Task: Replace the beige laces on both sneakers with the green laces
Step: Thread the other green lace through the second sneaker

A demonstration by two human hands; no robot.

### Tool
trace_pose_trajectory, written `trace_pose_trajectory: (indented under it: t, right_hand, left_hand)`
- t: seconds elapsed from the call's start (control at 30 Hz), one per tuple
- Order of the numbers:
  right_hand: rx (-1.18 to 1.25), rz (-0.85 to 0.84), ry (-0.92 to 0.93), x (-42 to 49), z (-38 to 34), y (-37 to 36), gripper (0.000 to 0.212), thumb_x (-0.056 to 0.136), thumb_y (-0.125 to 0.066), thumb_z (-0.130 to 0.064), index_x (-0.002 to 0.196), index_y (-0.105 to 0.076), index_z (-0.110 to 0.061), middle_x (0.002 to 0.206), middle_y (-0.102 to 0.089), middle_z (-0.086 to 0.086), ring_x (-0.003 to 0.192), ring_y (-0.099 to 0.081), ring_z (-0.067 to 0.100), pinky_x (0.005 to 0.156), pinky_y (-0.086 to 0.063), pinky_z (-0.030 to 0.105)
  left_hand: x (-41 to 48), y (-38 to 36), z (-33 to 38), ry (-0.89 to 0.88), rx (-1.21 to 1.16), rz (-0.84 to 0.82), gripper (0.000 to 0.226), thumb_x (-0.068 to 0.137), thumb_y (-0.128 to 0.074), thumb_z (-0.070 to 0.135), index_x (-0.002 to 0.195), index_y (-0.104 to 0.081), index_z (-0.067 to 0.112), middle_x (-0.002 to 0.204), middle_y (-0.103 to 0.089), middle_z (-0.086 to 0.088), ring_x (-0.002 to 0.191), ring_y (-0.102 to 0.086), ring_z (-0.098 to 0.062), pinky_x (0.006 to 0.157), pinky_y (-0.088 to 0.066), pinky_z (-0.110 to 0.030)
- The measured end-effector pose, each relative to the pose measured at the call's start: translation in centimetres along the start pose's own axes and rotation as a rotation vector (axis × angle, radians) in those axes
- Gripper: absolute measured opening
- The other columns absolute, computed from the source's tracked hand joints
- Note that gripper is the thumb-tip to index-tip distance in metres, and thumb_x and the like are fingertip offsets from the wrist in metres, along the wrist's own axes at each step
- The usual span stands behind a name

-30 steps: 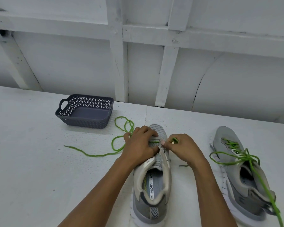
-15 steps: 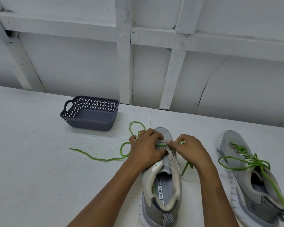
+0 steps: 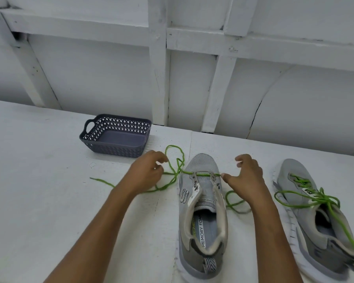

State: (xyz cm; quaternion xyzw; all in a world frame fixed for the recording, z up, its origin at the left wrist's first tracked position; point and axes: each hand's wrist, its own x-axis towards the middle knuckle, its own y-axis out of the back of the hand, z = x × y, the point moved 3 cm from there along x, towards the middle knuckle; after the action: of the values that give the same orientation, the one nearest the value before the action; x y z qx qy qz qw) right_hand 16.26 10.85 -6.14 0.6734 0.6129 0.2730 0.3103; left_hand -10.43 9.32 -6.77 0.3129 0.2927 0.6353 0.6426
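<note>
Left grip (image 3: 149, 174) is curled round the green lace (image 3: 204, 174), just left of the toe of the middle sneaker (image 3: 200, 163). Right grip (image 3: 246, 177) is on the other side, fingers loosely spread, thumb (image 3: 225, 177) touching the lace at the front eyelets. Lace runs straight across between them, slack lying on the table (image 3: 39, 190). Insole says "MEMORY FOAM". Right-hand sneaker (image 3: 290, 169) has its own lace (image 3: 307, 203) threaded, ends loose. Further back, a dark grey plastic basket (image 3: 114, 149).

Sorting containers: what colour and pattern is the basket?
Dark grey-blue basket, with diamond-lattice walls; clearest in the head view.
</note>
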Motion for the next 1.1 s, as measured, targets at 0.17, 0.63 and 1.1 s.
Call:
trace_pose_trajectory:
  t: [0.17, 0.63, 1.1]
  right_hand:
    - [-0.178, -0.023, -0.001, -0.9, 0.3, 0.1, 0.037, 0.080, -0.073, -0.024, 0.107, -0.047, -0.024, 0.115, -0.045, 0.002, 0.115, -0.039, 0.026, 0.085, -0.032, 0.035]
    - [-0.493, -0.425, 0.132, -4.5, 0.3, -0.3, 0.014, 0.083, -0.060, -0.016, 0.073, -0.059, -0.026, 0.079, -0.057, -0.008, 0.089, -0.051, 0.019, 0.071, -0.035, 0.027]
    - [0.655, -0.205, 0.139, -3.5, -5.7, 1.1, 0.016, 0.102, -0.046, -0.010, 0.092, -0.059, -0.010, 0.083, -0.077, 0.002, 0.074, -0.070, 0.016, 0.081, -0.053, 0.033]
  left_hand:
    - [-1.2, 1.7, -2.6, 0.108, 0.215, -0.147, 0.027, 0.088, -0.063, 0.014, 0.113, -0.065, 0.023, 0.115, -0.061, 0.004, 0.093, -0.056, -0.012, 0.078, -0.046, -0.026]
    - [-3.5, 1.3, 0.0, 0.111, 0.015, -0.120, 0.005, 0.099, -0.052, 0.021, 0.096, -0.056, 0.022, 0.083, -0.069, 0.003, 0.070, -0.060, -0.009, 0.057, -0.046, -0.024]
    - [-2.7, 1.8, 6.7, -0.042, -0.583, 0.166, 0.010, 0.086, -0.075, 0.019, 0.079, -0.073, 0.012, 0.067, -0.072, -0.003, 0.056, -0.063, -0.010, 0.058, -0.049, -0.024]
